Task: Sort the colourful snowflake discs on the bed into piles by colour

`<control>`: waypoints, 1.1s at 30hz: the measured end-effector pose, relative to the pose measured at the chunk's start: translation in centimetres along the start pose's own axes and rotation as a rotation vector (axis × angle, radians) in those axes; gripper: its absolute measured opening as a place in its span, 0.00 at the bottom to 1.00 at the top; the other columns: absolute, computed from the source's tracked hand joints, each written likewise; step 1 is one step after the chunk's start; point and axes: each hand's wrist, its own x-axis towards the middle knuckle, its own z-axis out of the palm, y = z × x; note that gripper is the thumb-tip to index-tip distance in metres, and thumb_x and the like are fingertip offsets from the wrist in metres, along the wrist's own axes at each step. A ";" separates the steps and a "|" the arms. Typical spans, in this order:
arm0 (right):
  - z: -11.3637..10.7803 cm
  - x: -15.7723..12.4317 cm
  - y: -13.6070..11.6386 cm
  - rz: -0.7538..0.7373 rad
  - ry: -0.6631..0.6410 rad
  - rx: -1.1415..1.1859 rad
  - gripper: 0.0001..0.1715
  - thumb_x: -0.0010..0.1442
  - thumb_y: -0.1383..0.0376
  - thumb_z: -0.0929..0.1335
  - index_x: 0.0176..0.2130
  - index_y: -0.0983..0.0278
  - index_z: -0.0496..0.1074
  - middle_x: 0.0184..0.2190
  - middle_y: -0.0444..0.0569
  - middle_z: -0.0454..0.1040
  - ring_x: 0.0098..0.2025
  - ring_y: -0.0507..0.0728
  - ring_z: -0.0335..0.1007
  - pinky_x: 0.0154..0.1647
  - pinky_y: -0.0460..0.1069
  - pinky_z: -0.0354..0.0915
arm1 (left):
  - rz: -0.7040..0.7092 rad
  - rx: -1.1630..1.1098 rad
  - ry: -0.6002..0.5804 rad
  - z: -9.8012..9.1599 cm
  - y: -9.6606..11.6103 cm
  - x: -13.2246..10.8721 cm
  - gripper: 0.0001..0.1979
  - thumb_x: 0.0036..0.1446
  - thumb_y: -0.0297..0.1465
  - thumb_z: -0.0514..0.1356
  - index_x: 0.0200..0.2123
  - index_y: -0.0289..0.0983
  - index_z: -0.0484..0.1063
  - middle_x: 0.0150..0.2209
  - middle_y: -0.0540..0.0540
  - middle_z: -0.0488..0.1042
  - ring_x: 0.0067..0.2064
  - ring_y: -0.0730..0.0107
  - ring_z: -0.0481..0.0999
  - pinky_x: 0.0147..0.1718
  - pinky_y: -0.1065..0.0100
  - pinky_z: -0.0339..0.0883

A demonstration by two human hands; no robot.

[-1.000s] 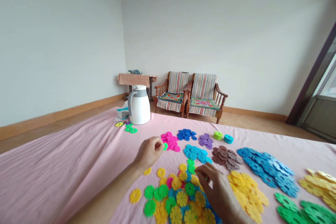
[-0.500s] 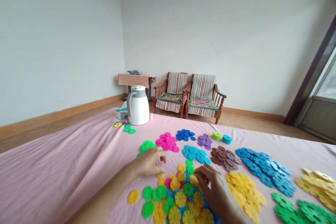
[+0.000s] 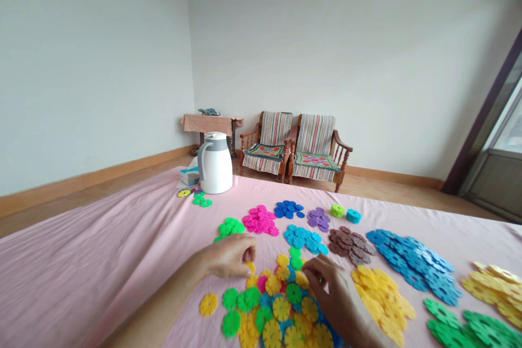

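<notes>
A mixed heap of yellow, green, blue and pink snowflake discs (image 3: 277, 304) lies on the pink cloth in front of me. My left hand (image 3: 230, 258) rests at the heap's far left edge, its fingers curled down onto a small yellow disc (image 3: 250, 267). My right hand (image 3: 338, 296) lies on the heap's right side with its fingers pinched together; a bit of green shows between them. Behind my left hand lies a small pile of bright green discs (image 3: 229, 227).
Sorted piles lie beyond: pink (image 3: 261, 220), dark blue (image 3: 289, 209), purple (image 3: 318, 218), light blue (image 3: 304, 238), brown (image 3: 350, 243), large blue (image 3: 411, 263), yellow (image 3: 383, 296), green (image 3: 468, 326). A white jug (image 3: 215, 163) stands far left. Two wooden chairs (image 3: 296, 147) are behind.
My left hand has left a green disc on the green pile beside the pink pile and drawn back to the mixed heap's edge. My right hand has hardly moved.
</notes>
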 end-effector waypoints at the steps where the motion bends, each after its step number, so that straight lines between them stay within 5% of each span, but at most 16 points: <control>1: 0.0 0.0 0.1 -0.002 -0.001 -0.003 0.19 0.62 0.59 0.59 0.26 0.63 0.71 0.25 0.47 0.71 0.27 0.52 0.66 0.28 0.45 0.60 | -0.002 -0.008 -0.001 0.0 -0.1 0.0 0.09 0.38 0.22 0.60 0.28 0.37 0.67 0.26 0.54 0.66 0.27 0.75 0.65 0.23 0.76 0.55; 9: 0.0 -0.1 0.0 0.015 -0.015 0.001 0.17 0.62 0.62 0.60 0.26 0.63 0.70 0.25 0.46 0.71 0.28 0.52 0.67 0.28 0.45 0.59 | 0.001 -0.077 0.001 -0.2 0.0 0.0 0.07 0.38 0.24 0.61 0.24 0.36 0.64 0.22 0.56 0.63 0.25 0.76 0.62 0.21 0.76 0.52; 12: 0.0 -0.1 -0.1 0.020 -0.028 -0.002 0.17 0.62 0.62 0.59 0.26 0.62 0.70 0.25 0.46 0.71 0.28 0.53 0.67 0.29 0.45 0.59 | 0.022 -0.234 0.081 0.6 0.9 0.6 0.03 0.44 0.24 0.58 0.27 0.35 0.67 0.22 0.55 0.64 0.25 0.76 0.63 0.22 0.77 0.55; 16: -0.1 -0.1 -0.2 0.037 -0.042 0.001 0.17 0.62 0.63 0.59 0.27 0.62 0.70 0.26 0.45 0.70 0.29 0.53 0.67 0.30 0.45 0.59 | 0.095 -0.272 0.189 2.5 2.3 1.6 0.10 0.48 0.24 0.56 0.35 0.35 0.73 0.27 0.51 0.69 0.27 0.75 0.66 0.25 0.76 0.59; 23: -0.1 0.0 -0.3 0.056 -0.062 -0.008 0.16 0.62 0.63 0.59 0.28 0.63 0.70 0.27 0.45 0.70 0.30 0.52 0.66 0.31 0.46 0.58 | 0.185 -0.114 0.215 4.4 3.5 2.1 0.15 0.50 0.24 0.57 0.42 0.39 0.73 0.41 0.46 0.74 0.43 0.64 0.72 0.44 0.68 0.62; 29: -0.1 -0.1 -0.2 0.052 -0.057 -0.006 0.16 0.62 0.62 0.59 0.27 0.63 0.70 0.26 0.45 0.70 0.30 0.52 0.65 0.30 0.46 0.57 | 0.149 -0.117 0.205 4.1 3.7 2.1 0.07 0.46 0.21 0.59 0.30 0.37 0.72 0.33 0.49 0.73 0.37 0.69 0.71 0.37 0.74 0.62; 33: -0.1 -0.2 -0.2 0.049 -0.064 0.002 0.16 0.62 0.63 0.59 0.28 0.63 0.70 0.27 0.45 0.70 0.30 0.53 0.65 0.31 0.46 0.57 | 0.138 -0.139 0.207 4.0 4.0 2.1 0.06 0.47 0.23 0.60 0.31 0.36 0.73 0.30 0.51 0.73 0.34 0.71 0.70 0.31 0.75 0.59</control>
